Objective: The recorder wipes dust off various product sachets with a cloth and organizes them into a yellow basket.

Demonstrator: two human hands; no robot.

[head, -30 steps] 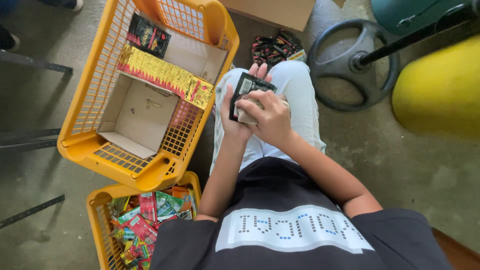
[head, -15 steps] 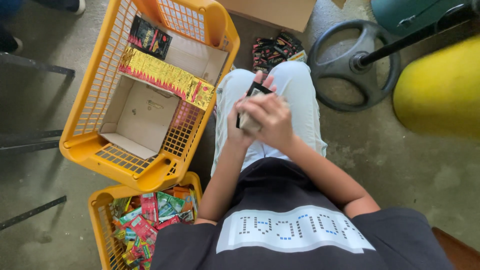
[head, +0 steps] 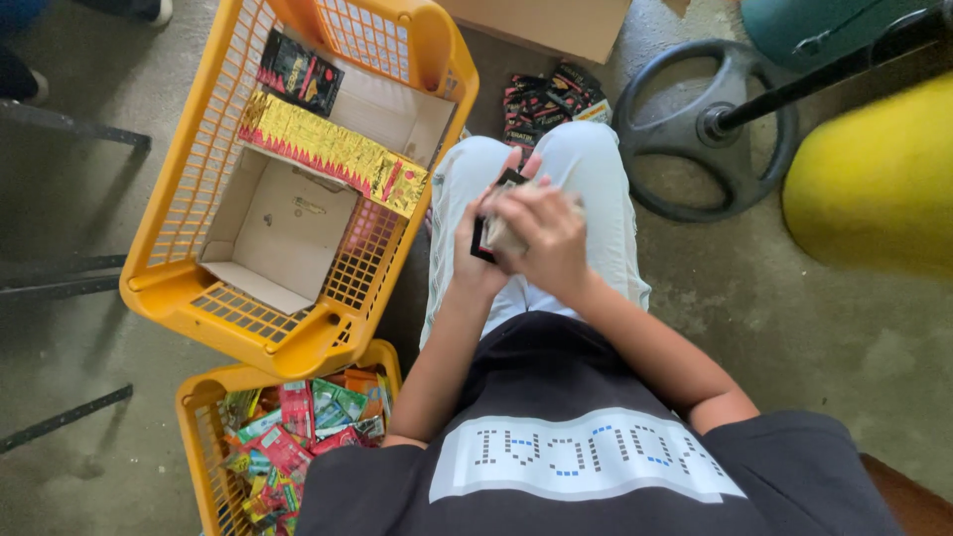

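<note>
Both of my hands are held together over my lap, above my light trousers (head: 596, 169). My left hand (head: 473, 266) and my right hand (head: 546, 236) grip a small stack of black sachets (head: 509, 180). Only its dark edges show between my fingers, and my right hand covers most of it. To my left stands a big yellow basket (head: 174, 288) holding an open cardboard box (head: 283, 223) with a gold and red flap (head: 328, 149). A black packet (head: 298, 71) lies at the basket's far end.
A smaller yellow basket (head: 194, 417) full of colourful sachets (head: 298, 437) stands at the lower left. More black sachets (head: 546, 99) lie on the concrete floor beyond my knees. To the right are a grey wheel (head: 660, 189) and a yellow rounded object (head: 874, 179).
The black sachet stack, first held with its face up, has been turned and closed in; my right hand now covers most of it. The baskets have not moved.
</note>
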